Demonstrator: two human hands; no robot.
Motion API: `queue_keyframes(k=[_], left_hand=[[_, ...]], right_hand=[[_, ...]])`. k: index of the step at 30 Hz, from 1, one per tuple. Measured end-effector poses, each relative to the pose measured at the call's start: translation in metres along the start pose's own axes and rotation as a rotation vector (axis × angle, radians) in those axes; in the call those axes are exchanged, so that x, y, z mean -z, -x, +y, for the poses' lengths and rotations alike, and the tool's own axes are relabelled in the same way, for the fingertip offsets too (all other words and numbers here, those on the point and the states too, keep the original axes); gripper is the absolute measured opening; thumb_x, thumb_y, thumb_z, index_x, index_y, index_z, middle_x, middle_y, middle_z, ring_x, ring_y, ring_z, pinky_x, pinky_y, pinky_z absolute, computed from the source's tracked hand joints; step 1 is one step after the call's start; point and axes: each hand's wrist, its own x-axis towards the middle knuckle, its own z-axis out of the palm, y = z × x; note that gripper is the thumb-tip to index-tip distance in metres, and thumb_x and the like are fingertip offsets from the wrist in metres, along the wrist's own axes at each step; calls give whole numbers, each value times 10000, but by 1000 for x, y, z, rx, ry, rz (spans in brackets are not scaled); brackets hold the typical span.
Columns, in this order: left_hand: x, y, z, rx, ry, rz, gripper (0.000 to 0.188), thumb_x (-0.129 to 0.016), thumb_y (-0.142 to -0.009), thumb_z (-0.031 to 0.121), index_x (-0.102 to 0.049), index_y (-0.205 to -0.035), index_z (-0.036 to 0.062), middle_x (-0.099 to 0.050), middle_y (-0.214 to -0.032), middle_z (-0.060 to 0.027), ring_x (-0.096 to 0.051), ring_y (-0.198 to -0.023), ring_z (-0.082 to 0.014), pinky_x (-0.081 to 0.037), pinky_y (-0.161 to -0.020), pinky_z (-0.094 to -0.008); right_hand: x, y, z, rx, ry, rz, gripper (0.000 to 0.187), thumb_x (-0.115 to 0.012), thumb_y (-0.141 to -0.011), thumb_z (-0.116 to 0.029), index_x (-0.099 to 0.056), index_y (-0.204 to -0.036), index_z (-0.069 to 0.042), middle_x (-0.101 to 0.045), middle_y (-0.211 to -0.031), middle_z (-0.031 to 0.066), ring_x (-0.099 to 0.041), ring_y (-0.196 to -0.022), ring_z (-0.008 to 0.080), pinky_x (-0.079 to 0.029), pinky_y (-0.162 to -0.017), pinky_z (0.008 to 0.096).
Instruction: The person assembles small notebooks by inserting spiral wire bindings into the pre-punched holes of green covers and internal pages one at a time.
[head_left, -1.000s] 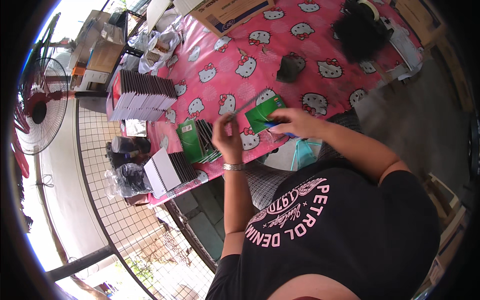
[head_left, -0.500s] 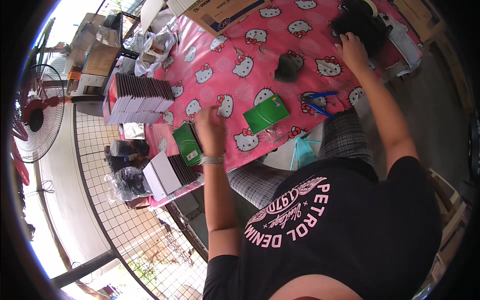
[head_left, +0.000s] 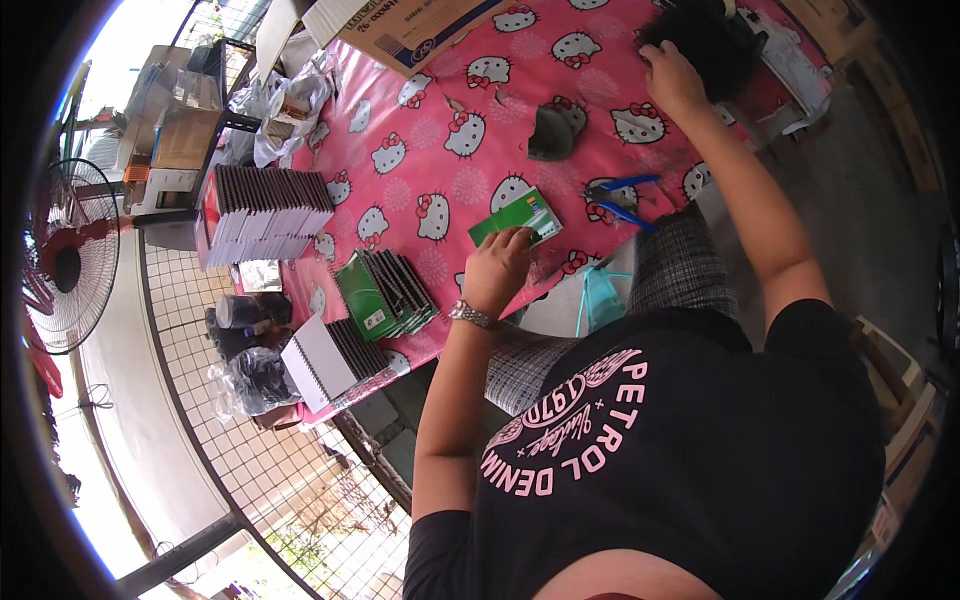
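My left hand (head_left: pixel 498 268), a metal watch on its wrist, reaches over the near edge of a green spiral notebook (head_left: pixel 520 214) lying flat on the table. Its fingers are bent down onto the cover, and the thumb is hidden. My right hand (head_left: pixel 677 82) is at the left edge of a dark, bristly heap (head_left: pixel 705 50) at the far right. Its fingers are curled; what they hold there is too small to make out. Blue-handled pliers (head_left: pixel 625 200) lie right of the notebook. A stack of green spiral notebooks (head_left: pixel 385 290) stands left of my left hand.
White-paged spiral notebooks (head_left: pixel 325 365) lie at the table's near left corner, with a taller notebook stack (head_left: pixel 265 215) beyond. A dark grey scrap (head_left: pixel 550 135) rests mid-table on the pink cover (head_left: pixel 430 180). A cardboard box (head_left: pixel 410 30) stands at the back; a fan (head_left: pixel 65 260) is far left.
My left hand has moved right, from the green notebook stack to the single green notebook. My right hand stays at the dark heap. The whole view has shifted slightly.
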Motion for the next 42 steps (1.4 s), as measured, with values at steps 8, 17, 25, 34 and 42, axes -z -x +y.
queue_keyframes(k=[8,17,25,34,42], left_hand=[[-18,9,-4,-103,-170,11,284,-632,-861,148,-603,-1133,73,-689,-1122,-105,-680,-967,-288,-579,-773,-405],[1,4,-18,-29,54,-96,223,-595,-899,117,-646,-1116,119,-714,-930,-100,-697,-842,-301,-566,-705,-415],[25,-2,-13,-4,-16,84,277,-589,-847,83,-605,-1123,105,-680,-966,-101,-654,-901,-314,-513,-783,-429],[1,-14,-4,73,-107,311,189,-656,-873,190,-609,-1038,110,-647,-948,-67,-597,-920,-286,-402,-884,-426],[-4,-14,-8,62,-140,350,185,-704,-865,256,-618,-970,130,-627,-872,-46,-597,-874,-262,-409,-871,-428]], right_hand=[[-15,18,-10,193,-134,110,317,-606,-809,-70,-662,-1121,-53,-606,-1028,171,-606,-978,377,-525,-808,475],[36,62,-97,162,-615,-260,280,-626,-932,-336,-739,-1065,-117,-680,-935,145,-659,-916,346,-529,-787,434],[24,110,-140,305,-955,-415,190,-700,-869,-89,-728,-1056,-92,-625,-903,91,-635,-817,247,-511,-740,367],[12,113,-148,316,-978,-300,226,-710,-792,10,-695,-1003,-69,-617,-926,91,-629,-841,266,-505,-762,376],[19,118,-156,308,-974,-341,280,-690,-787,68,-699,-1023,-82,-582,-955,64,-614,-894,240,-512,-774,354]])
